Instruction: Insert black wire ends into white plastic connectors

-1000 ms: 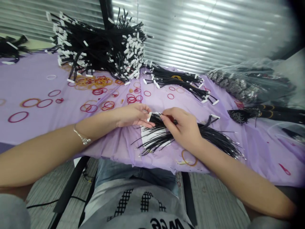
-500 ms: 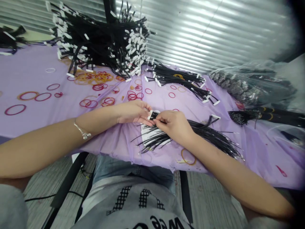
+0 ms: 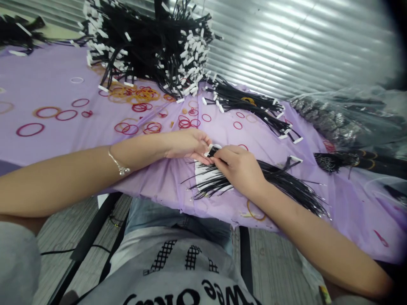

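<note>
Between the fingertips of my left hand (image 3: 190, 144) is a small white connector (image 3: 209, 151) with short black wires running out of it. My right hand (image 3: 240, 169) pinches the black wires close beside the connector, its fingers closed. Just below and to the right, a bundle of loose black wires (image 3: 286, 186) with bare-looking tips lies on the table, partly under my right hand. A white sheet (image 3: 201, 180) shows beneath the wire ends. Exactly where the right fingertips meet the wires is hidden.
A large heap of black cables with white connectors (image 3: 143, 46) stands at the back. Rubber bands (image 3: 136, 93) lie scattered over the purple table cover (image 3: 104, 114). Finished-looking cables (image 3: 248, 103), bagged parts (image 3: 343, 118) and a black wire bundle (image 3: 330, 161) sit at the right.
The whole view has shifted slightly, so the table and things appear farther right. Both hands stay together at the connector, with little visible change in their grip.
</note>
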`<move>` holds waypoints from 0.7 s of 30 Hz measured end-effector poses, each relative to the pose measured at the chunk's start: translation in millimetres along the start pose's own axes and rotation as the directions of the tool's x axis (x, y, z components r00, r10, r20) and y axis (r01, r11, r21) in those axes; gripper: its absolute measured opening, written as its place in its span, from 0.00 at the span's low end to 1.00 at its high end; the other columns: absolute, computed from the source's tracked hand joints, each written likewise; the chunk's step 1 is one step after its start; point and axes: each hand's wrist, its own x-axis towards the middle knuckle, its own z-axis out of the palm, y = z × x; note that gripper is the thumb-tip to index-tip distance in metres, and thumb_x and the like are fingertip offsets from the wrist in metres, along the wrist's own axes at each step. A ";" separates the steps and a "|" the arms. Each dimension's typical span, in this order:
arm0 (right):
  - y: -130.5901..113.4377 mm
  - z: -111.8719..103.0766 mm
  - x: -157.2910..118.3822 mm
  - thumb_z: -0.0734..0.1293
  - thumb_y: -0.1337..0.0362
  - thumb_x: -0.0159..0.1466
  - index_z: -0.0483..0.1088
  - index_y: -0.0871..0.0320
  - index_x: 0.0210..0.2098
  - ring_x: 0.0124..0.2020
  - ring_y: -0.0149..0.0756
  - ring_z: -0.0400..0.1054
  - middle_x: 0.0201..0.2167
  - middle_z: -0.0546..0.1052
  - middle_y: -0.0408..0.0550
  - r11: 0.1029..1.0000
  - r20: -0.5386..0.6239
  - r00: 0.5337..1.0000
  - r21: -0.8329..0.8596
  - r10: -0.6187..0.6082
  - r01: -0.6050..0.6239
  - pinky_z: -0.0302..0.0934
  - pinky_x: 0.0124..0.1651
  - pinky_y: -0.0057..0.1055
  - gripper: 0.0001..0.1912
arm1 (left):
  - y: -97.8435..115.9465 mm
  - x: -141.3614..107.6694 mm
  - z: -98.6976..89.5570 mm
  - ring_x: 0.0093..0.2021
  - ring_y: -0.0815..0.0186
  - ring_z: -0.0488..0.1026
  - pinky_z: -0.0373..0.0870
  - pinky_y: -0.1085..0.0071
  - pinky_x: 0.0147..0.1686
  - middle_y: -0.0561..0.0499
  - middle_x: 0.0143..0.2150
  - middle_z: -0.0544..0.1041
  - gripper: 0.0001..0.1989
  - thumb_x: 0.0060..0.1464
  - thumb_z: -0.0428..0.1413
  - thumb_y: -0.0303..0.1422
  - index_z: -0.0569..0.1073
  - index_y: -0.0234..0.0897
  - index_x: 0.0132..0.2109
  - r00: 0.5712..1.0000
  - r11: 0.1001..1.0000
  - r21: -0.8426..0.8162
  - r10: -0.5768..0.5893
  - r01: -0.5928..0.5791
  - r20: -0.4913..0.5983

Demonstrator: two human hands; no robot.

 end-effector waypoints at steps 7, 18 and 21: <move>-6.2 -0.4 2.6 0.60 0.67 0.64 0.72 0.61 0.31 0.33 0.38 0.67 0.30 0.75 0.51 0.996 0.026 0.996 -0.025 0.081 -0.080 0.58 0.37 0.32 0.10 | -1.2 -0.6 3.1 0.30 0.69 0.77 0.73 0.70 0.41 0.54 0.25 0.73 0.09 0.49 0.50 0.14 0.67 0.31 0.32 0.999 0.999 0.033 0.011 -0.010 -0.032; 4.7 -15.0 -2.5 0.60 0.71 0.64 0.75 0.62 0.38 0.34 0.33 0.69 0.33 0.76 0.51 0.978 -0.021 0.999 0.202 0.050 -0.045 0.63 0.40 0.30 0.11 | 4.3 -1.2 -0.9 0.32 0.69 0.78 0.72 0.72 0.42 0.51 0.28 0.77 0.06 0.51 0.52 0.18 0.67 0.31 0.35 0.998 0.998 -0.003 -0.061 0.061 0.026; 2.0 -13.9 -2.6 0.63 0.72 0.60 0.73 0.61 0.38 0.30 0.31 0.68 0.30 0.75 0.48 0.979 -0.059 0.995 0.196 0.076 -0.063 0.61 0.36 0.28 0.09 | 4.4 -0.9 0.0 0.31 0.70 0.78 0.72 0.73 0.40 0.51 0.28 0.77 0.06 0.52 0.52 0.17 0.67 0.31 0.35 0.998 0.998 0.005 -0.056 0.056 0.010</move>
